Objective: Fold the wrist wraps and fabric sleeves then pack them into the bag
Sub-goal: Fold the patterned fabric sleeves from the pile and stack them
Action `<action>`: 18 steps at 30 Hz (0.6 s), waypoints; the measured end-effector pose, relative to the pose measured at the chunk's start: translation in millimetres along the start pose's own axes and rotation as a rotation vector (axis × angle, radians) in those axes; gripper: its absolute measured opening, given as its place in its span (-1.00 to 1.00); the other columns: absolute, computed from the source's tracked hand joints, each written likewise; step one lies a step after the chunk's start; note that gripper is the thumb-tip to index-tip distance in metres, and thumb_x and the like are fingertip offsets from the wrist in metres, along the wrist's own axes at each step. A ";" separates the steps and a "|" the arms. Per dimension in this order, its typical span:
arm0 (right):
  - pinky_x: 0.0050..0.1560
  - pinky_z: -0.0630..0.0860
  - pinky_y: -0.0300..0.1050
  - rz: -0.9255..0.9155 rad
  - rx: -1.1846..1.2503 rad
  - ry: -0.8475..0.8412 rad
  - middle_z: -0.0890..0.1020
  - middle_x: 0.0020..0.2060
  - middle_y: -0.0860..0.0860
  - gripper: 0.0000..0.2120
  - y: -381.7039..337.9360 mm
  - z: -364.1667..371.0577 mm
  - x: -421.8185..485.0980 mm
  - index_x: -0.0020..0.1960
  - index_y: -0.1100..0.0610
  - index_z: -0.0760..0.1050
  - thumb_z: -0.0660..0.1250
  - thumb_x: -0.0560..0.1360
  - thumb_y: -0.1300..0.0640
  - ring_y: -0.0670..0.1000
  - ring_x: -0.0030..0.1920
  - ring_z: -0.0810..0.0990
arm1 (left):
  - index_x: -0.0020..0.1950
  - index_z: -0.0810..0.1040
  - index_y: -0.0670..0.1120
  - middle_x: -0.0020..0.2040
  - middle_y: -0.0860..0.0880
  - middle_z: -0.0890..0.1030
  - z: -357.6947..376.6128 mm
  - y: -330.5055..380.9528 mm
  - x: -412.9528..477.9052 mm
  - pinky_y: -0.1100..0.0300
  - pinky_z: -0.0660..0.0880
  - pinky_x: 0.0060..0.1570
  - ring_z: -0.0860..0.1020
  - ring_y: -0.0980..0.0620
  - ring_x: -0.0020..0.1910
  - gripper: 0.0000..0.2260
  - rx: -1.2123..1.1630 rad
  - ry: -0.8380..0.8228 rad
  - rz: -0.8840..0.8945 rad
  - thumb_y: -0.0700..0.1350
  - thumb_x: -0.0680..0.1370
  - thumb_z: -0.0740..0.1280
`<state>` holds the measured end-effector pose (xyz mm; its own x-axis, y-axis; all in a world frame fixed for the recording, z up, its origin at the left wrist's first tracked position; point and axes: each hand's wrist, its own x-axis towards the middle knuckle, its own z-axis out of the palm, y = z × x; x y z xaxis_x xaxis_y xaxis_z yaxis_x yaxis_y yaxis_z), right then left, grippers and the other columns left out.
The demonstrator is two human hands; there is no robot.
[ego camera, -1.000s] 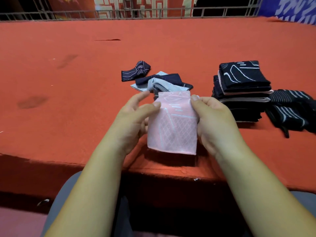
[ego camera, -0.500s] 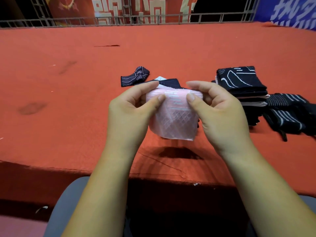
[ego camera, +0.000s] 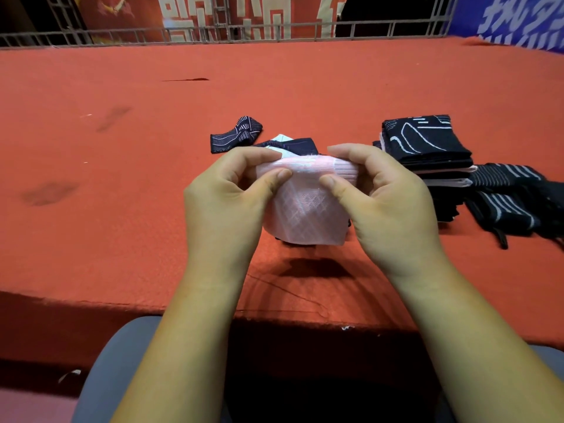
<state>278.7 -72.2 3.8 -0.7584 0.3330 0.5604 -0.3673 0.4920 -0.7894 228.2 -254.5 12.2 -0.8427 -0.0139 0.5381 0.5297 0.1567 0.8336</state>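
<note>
Both hands hold a pink sleeve (ego camera: 305, 218) up in the air above the near part of the red counter (ego camera: 122, 178). The left hand (ego camera: 225, 206) pinches its upper left edge, with the thumb (ego camera: 271, 181) pressed on the near face and the curled fingers behind. The right hand (ego camera: 393, 206) grips the upper right edge in the same way, its thumb (ego camera: 335, 184) on the near face. The top of the sleeve is bent over between the two hands and the rest hangs down; it has a pale diamond pattern. Its shadow lies on the counter at 6 o'clock from it.

At 12 o'clock from the sleeve, partly hidden by the hands, lies a loose heap of navy and white cloth pieces (ego camera: 296, 145). At 11 o'clock, just beside that heap, lies a single dark patterned wrap (ego camera: 236, 135), flat and twisted in the middle. At 2 o'clock stands a neat stack of folded pieces (ego camera: 427, 141); the top one is black with white lines, and pale edges show lower down. At 3 o'clock, touching the stack, lie black wraps with white stripes (ego camera: 503, 203), unfolded.

At 12 o'clock, along the far edge of the counter, runs a metal railing (ego camera: 244, 29), with a red banner (ego camera: 213, 10) behind it and a blue banner (ego camera: 518, 19) at 1 o'clock. At 6 o'clock, grey trouser legs (ego camera: 116, 361) show below the counter edge.
</note>
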 end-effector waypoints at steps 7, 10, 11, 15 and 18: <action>0.22 0.59 0.08 -0.050 -0.091 0.011 0.72 0.08 -0.11 -0.80 1.9 1.4 -0.9 0.20 0.00 0.65 0.49 0.59 0.12 -0.03 0.13 0.68 | 0.00 0.75 0.06 -0.12 0.12 0.74 2.9 2.8 -3.3 0.01 0.64 0.00 0.69 0.03 -0.10 -0.88 0.049 0.010 -0.005 -0.12 0.52 0.58; 0.17 0.55 -0.12 -0.082 -0.138 0.009 0.70 0.04 -0.12 -0.85 -1.1 0.2 -0.8 0.16 0.01 0.64 0.48 0.60 0.14 -0.08 0.09 0.65 | -0.01 0.73 0.05 -0.13 0.15 0.73 4.0 4.8 -5.6 0.10 0.62 -0.03 0.67 0.11 -0.12 -0.89 0.066 0.023 0.009 -0.13 0.52 0.57; 0.14 0.52 -0.21 -0.094 -0.158 0.006 0.69 0.03 -0.13 -0.86 -1.8 0.1 -1.2 0.15 0.02 0.63 0.47 0.61 0.14 -0.12 0.07 0.63 | -0.01 0.73 0.06 -0.13 0.15 0.72 4.7 5.0 -6.4 0.12 0.61 -0.03 0.66 0.13 -0.13 -0.89 0.068 0.027 0.006 -0.13 0.53 0.57; 0.06 0.36 -0.43 -0.139 -0.220 -0.019 0.63 0.02 -0.10 -0.88 -1.0 0.4 -1.9 0.15 0.06 0.59 0.43 0.63 0.20 -0.25 0.03 0.54 | 0.01 0.70 0.08 -0.14 0.17 0.70 6.8 5.9 -9.2 0.20 0.57 -0.07 0.64 0.17 -0.14 -0.88 0.105 0.017 0.024 -0.12 0.55 0.56; 0.06 0.33 -0.46 -0.158 -0.237 -0.044 0.59 0.02 -0.06 -0.87 -0.7 0.6 -2.0 0.15 0.10 0.56 0.40 0.63 0.24 -0.20 0.00 0.51 | 0.01 0.66 0.06 -0.12 0.17 0.67 6.1 5.7 -9.5 0.18 0.55 -0.07 0.62 0.15 -0.13 -0.88 0.174 -0.009 0.092 -0.12 0.55 0.55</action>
<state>280.2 -73.7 3.1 -0.7263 0.2042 0.6564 -0.3508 0.7111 -0.6094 238.7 -247.5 11.1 -0.7926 0.0166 0.6095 0.5807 0.3254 0.7463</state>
